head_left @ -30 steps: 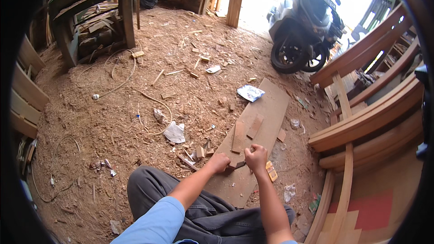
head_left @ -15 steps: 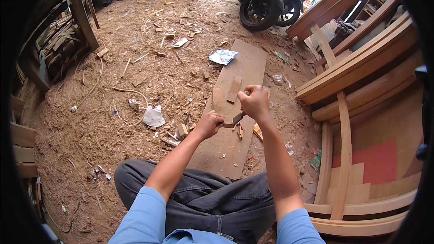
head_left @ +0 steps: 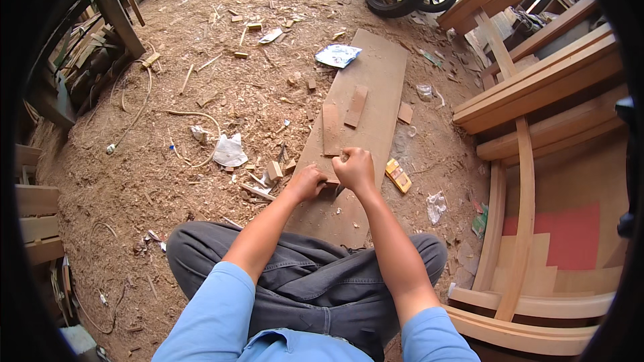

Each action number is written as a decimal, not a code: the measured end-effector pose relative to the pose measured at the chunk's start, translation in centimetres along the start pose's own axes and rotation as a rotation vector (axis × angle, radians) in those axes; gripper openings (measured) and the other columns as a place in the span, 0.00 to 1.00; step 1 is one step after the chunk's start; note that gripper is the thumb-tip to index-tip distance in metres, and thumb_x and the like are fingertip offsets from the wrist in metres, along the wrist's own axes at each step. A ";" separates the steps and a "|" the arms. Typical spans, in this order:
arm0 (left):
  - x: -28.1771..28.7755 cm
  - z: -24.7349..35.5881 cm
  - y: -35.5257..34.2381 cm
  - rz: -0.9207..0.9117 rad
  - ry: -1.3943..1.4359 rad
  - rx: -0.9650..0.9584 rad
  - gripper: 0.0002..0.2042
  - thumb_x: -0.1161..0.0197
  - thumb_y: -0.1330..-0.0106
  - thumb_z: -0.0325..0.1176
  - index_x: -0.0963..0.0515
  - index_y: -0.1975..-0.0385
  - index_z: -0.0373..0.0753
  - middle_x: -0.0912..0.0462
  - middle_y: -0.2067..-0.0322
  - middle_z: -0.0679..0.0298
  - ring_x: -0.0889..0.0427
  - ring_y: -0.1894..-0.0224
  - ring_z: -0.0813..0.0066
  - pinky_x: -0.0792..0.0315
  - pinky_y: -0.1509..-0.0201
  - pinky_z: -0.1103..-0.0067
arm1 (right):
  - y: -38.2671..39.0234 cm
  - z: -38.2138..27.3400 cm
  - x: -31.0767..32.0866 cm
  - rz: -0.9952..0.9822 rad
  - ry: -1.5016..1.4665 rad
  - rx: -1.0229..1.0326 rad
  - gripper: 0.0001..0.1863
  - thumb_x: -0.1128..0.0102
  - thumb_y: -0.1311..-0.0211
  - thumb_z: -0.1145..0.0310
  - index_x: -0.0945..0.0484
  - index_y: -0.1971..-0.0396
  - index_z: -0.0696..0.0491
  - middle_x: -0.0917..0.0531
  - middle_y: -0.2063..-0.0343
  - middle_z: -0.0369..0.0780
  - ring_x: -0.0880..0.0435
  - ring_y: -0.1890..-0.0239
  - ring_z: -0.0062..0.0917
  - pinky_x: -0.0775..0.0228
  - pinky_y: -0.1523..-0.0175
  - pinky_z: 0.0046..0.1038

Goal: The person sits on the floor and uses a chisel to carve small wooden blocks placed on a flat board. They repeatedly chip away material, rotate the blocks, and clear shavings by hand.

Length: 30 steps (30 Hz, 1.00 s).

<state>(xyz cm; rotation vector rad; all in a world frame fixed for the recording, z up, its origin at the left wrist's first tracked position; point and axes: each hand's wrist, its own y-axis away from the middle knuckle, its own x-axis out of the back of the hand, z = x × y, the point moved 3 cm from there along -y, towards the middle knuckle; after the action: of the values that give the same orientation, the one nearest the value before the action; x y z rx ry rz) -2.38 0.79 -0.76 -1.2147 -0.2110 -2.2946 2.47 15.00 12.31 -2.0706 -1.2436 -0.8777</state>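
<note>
In the head view the right hand (head_left: 354, 167) is curled into a fist and the left hand (head_left: 308, 182) is closed just beside it, both pressed on a small wood piece (head_left: 331, 181) that lies under and between them on the long board (head_left: 376, 87); what the fist grips, perhaps a short tool, is too hidden to tell. To work this piece well, the left hand should pin it flat against the board while the right keeps its push short and directed away from the crossed legs (head_left: 302, 281). Just beyond the knuckles lies a flat wood strip (head_left: 331, 129), with a shorter wood block (head_left: 356, 106) farther out and a yellow box (head_left: 398, 175) near the right hand's outer side.
</note>
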 end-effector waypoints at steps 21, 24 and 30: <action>1.9 1.2 0.1 0.031 -0.168 0.138 0.13 0.28 0.41 0.40 0.14 0.59 0.42 0.18 0.59 0.63 0.23 0.47 0.60 0.27 0.43 0.65 | -1.7 7.7 2.8 -0.253 -0.490 -0.557 0.13 0.43 0.45 0.65 0.20 0.80 0.58 0.17 0.86 0.42 0.15 0.83 0.25 0.27 0.75 0.26; 2.1 1.2 0.0 0.037 -0.157 0.139 0.13 0.28 0.41 0.40 0.14 0.59 0.43 0.18 0.59 0.62 0.23 0.47 0.60 0.27 0.44 0.64 | -1.2 7.8 2.5 -0.294 -0.442 -0.608 0.14 0.45 0.43 0.63 0.21 0.81 0.58 0.17 0.87 0.42 0.15 0.83 0.26 0.28 0.77 0.26; 2.4 1.1 0.1 0.051 -0.191 0.152 0.14 0.28 0.41 0.40 0.14 0.58 0.43 0.19 0.58 0.61 0.23 0.47 0.59 0.26 0.44 0.65 | -1.3 9.2 2.0 -0.266 -0.576 -0.780 0.20 0.47 0.31 0.59 0.24 0.56 0.64 0.20 0.78 0.44 0.14 0.80 0.33 0.21 0.74 0.34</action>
<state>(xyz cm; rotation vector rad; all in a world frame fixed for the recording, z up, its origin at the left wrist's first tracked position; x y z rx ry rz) -2.61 0.17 1.77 -1.3436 -0.4109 -2.0786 4.29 23.40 8.19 -2.9718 -1.6832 -1.0333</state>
